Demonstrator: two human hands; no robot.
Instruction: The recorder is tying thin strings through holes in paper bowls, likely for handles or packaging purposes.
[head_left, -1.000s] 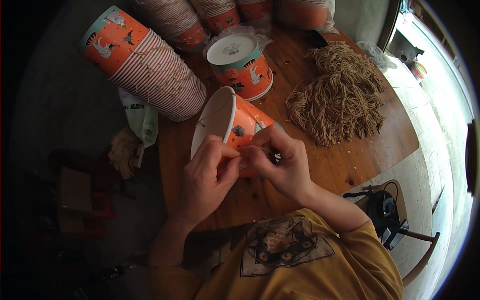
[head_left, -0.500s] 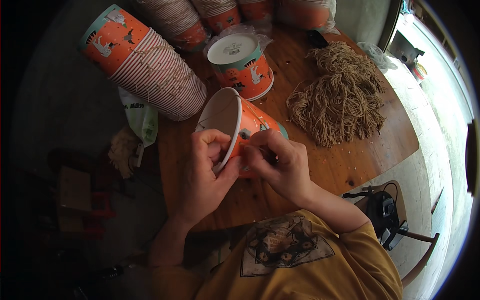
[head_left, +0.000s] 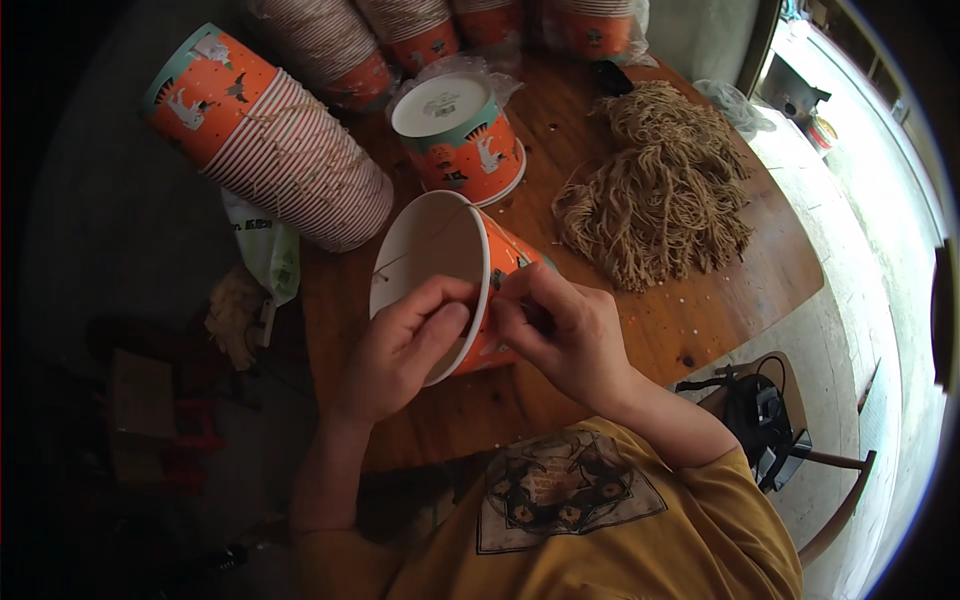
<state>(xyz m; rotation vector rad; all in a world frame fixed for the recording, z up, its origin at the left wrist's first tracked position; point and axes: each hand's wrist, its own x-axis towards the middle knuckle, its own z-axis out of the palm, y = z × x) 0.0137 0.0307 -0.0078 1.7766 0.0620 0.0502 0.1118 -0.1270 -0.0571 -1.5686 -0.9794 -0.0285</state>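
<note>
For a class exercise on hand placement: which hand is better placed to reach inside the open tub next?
Probably the left hand: its fingers lie across the tub's open mouth, within the rim, whereas the right hand is at the outer orange side.

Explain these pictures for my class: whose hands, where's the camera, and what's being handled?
No machine here: just a person, bare-handed. A fisheye camera on the head looks down, so straight edges bend. On the wooden table sit an upturned orange tub and a heap of tan cord; a stack of tubs leans at left. A tilted tub is between the left hand, at its open mouth, and the right hand, against its outer side. What the fingers pinch, if anything, is hidden.
</note>
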